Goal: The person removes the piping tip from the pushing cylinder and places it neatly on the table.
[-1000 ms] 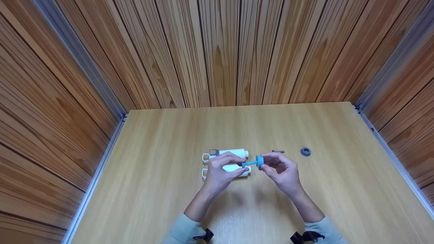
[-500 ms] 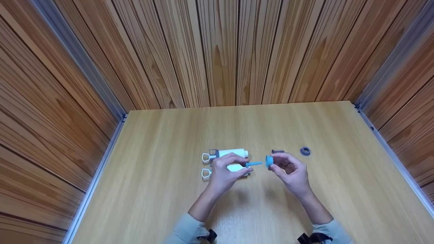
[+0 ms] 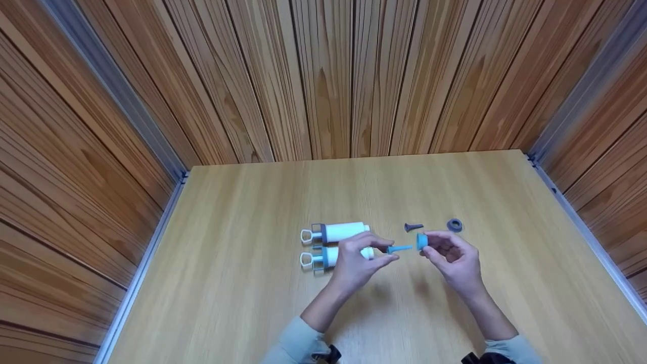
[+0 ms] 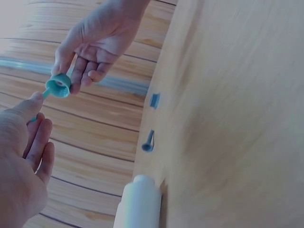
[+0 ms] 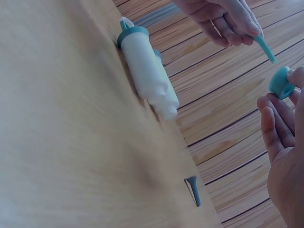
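Between thumb and fingertips my left hand (image 3: 356, 258) pinches a teal nozzle (image 3: 402, 248), its thin tube pointing right. My right hand (image 3: 457, 259) pinches a teal ring cap (image 3: 421, 241) by its edge, just right of the nozzle's tip. In the right wrist view a small gap separates the nozzle (image 5: 266, 49) from the ring cap (image 5: 281, 83). The cap's hollow side (image 4: 58, 86) shows in the left wrist view. Behind the left hand lie two white syringe-like tubes with pull handles, one with a dark collar (image 3: 344, 231) and one with a teal collar (image 3: 331, 256).
A dark nozzle (image 3: 413, 227) lies on the wooden table (image 3: 242, 212) beyond the hands, with a dark ring cap (image 3: 454, 225) to its right. Wood-panelled walls (image 3: 323, 81) and metal rails (image 3: 594, 247) border the table.
The nozzle tube and ring cap were together a second ago; now they are apart. Both hands have shifted right with them, uncovering more of the near tube and the dark nozzle.
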